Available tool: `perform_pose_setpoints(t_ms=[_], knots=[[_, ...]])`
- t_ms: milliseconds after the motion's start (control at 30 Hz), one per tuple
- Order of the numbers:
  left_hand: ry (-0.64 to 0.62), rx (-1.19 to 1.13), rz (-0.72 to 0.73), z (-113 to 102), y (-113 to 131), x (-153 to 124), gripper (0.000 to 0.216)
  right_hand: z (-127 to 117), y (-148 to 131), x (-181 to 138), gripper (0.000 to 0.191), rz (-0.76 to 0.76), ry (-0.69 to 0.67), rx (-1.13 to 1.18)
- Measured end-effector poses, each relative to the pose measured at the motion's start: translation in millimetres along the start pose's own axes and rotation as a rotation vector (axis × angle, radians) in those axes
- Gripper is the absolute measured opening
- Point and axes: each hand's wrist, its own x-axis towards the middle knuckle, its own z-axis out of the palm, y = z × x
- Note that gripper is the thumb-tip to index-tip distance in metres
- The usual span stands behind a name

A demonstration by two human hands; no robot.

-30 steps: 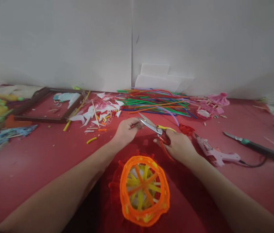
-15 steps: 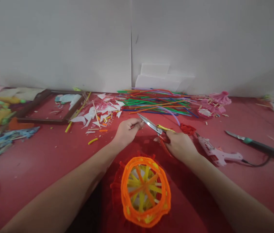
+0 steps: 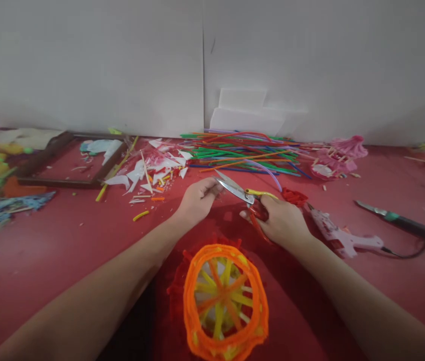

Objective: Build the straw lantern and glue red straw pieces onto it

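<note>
My right hand (image 3: 285, 220) is wrapped around a pair of scissors (image 3: 237, 189) with one yellow and one red handle. Their blades point left and are slightly apart at the tips. By those tips, my left hand (image 3: 198, 198) is closed in a pinch; what lies between its fingers is too small to make out. Below the hands stands a round craft piece (image 3: 225, 301), with a fuzzy orange rim and orange and yellow strips crossing inside. Dark red fuzzy bits stick out around it.
Behind my hands lies a pile of coloured pipe cleaners (image 3: 246, 155). White scraps (image 3: 137, 175) and a brown frame (image 3: 61, 184) are to the left. A pink glue gun (image 3: 342, 235), a black-handled cutting tool (image 3: 404, 223) and a pink craft piece (image 3: 338, 158) lie right.
The scissor blades have spread a little at the tips. Both hands keep nearly the same place, and the view has shifted slightly.
</note>
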Motion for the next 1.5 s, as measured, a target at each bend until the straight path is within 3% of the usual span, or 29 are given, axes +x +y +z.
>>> perform_pose_setpoints(t_ms=[1000, 1400, 1500], knots=[[-0.012, 0.147, 0.076, -3.3, 7.0, -4.4, 0.022, -7.0, -2.8, -1.4, 0.062, -0.017, -0.094, -0.034], [-0.048, 0.097, 0.105, -0.8, 9.6, -5.5, 0.023, -10.8, -1.9, -0.9, 0.053, 0.025, -0.179, -0.062], [-0.058, 0.057, 0.104, -0.3, 8.6, -4.2, 0.027, -6.6, -0.9, -1.4, 0.054, 0.046, -0.127, -0.029]])
